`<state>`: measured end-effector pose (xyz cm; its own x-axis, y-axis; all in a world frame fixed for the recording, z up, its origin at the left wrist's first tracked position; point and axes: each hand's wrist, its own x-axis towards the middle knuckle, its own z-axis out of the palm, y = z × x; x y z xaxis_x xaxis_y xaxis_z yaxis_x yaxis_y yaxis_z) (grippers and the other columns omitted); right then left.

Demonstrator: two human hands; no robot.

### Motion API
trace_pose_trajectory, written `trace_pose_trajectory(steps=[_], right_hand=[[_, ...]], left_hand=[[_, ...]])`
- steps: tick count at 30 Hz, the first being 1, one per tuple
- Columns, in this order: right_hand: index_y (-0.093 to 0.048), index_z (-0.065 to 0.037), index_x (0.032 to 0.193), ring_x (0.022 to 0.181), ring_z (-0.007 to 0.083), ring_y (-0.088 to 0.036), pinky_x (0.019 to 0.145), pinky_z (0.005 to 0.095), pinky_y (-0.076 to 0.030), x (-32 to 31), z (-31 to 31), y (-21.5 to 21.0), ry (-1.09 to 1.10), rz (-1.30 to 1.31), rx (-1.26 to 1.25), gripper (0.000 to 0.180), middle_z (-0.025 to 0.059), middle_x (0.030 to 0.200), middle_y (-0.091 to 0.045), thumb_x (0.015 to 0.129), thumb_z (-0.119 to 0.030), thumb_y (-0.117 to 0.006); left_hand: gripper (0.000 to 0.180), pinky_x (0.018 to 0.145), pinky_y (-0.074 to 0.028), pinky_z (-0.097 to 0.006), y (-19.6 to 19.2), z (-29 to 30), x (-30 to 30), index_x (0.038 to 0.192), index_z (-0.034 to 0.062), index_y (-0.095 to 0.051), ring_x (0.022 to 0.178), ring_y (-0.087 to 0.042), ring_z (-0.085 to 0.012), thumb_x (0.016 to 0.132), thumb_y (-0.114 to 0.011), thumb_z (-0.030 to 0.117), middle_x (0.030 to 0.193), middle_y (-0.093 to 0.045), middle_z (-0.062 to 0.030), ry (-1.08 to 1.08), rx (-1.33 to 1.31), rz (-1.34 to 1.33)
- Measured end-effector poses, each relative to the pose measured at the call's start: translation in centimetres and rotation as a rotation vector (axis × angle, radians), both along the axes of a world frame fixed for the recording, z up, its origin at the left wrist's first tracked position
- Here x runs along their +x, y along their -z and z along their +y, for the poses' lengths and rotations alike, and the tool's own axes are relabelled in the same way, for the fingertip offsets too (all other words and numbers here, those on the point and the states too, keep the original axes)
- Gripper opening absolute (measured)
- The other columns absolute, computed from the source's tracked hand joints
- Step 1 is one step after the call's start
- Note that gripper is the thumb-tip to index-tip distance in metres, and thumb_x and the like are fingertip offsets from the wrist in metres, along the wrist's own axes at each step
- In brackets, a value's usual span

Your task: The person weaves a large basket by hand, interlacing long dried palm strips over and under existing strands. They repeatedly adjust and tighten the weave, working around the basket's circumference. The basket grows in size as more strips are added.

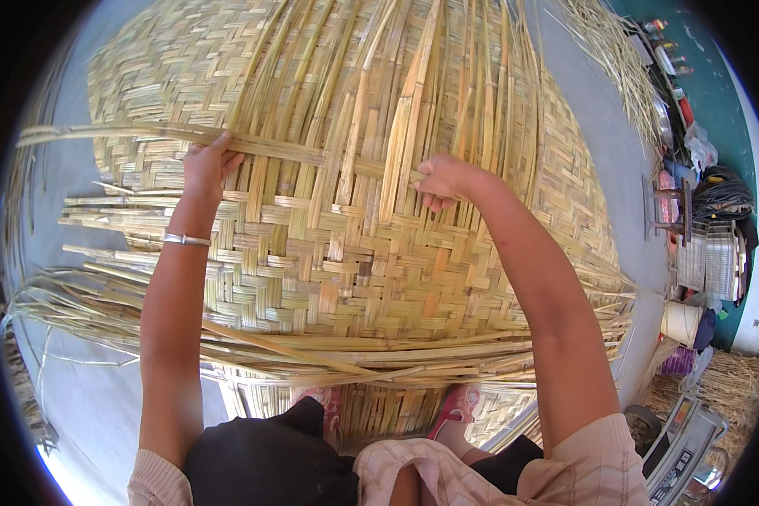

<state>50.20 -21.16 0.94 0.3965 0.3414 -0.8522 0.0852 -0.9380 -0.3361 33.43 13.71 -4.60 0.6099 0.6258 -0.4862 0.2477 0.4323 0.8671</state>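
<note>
A long flat reed strip (pixel 288 151) runs crosswise over a partly woven reed mat (pixel 312 278). My left hand (pixel 212 169) pinches the strip between thumb and fingers at the mat's left side, and the strip's tail sticks out past it to the left. My right hand (pixel 447 180) has its fingers closed on the strip's right part. Between my hands, the strip passes under some of the lengthwise reed strips (pixel 409 101) and over others. Those lengthwise strips fan out away from me, loose beyond the woven part.
Loose reeds (pixel 84 308) lie at the left, and a bundle of reeds (pixel 447 358) crosses the mat near my feet. Finished weave (pixel 156 67) spreads beyond. Along the right wall stand a small stool (pixel 675 207), black coiled material (pixel 722 194) and a whitish bucket (pixel 683 323).
</note>
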Motion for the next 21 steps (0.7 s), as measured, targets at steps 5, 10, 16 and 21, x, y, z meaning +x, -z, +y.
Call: trace_pose_trajectory(steps=[5,10,16,21], right_hand=[[-0.058,0.0,0.091,0.067,0.0176,-0.065,0.058,0.0322,-0.052,-1.6,-0.5,0.3,-0.06,-0.051,0.019,0.027,0.0102,0.078,-0.067,0.095,-0.027,-0.055],[-0.059,-0.001,0.086,0.071,0.0228,-0.06,0.066,0.0385,-0.046,-1.6,-2.0,0.9,-0.161,-0.295,0.051,0.041,0.0123,0.077,-0.062,0.093,-0.041,-0.054],[-0.065,-0.002,0.093,0.083,0.031,-0.062,0.075,0.042,-0.046,-2.1,-3.3,2.0,-0.112,-0.487,0.273,0.043,0.0173,0.088,-0.065,0.091,-0.042,-0.051],[-0.054,0.001,0.073,0.058,0.0201,-0.056,0.06,0.0363,-0.045,-1.7,-2.7,1.6,0.025,-0.404,0.171,0.043,0.0102,0.061,-0.052,0.093,-0.037,-0.055]], left_hand=[[0.022,0.073,-0.057,-0.027,0.2,-0.1,-1.7,0.105,-0.0027,-0.057,0.087,-0.064,-0.0176,0.09,-0.064,0.013,0.097,-0.063,-0.0094,-0.004,-0.055,0.029],[0.02,0.076,-0.058,-0.03,1.4,1.2,-1.9,0.104,-0.0019,-0.057,0.087,-0.062,-0.0204,0.09,-0.064,0.01,0.098,-0.061,-0.0104,0.005,-0.235,-0.009],[0.018,0.062,-0.057,-0.028,3.3,2.0,-1.6,0.098,0.0026,-0.059,0.072,-0.063,-0.0188,0.093,-0.06,0.02,0.083,-0.061,-0.0081,0.095,-0.259,0.107],[0.02,0.065,-0.058,-0.035,2.2,1.7,-1.4,0.103,0.0022,-0.057,0.085,-0.064,-0.025,0.094,-0.058,0.021,0.092,-0.06,-0.012,-0.11,-0.436,-0.002]])
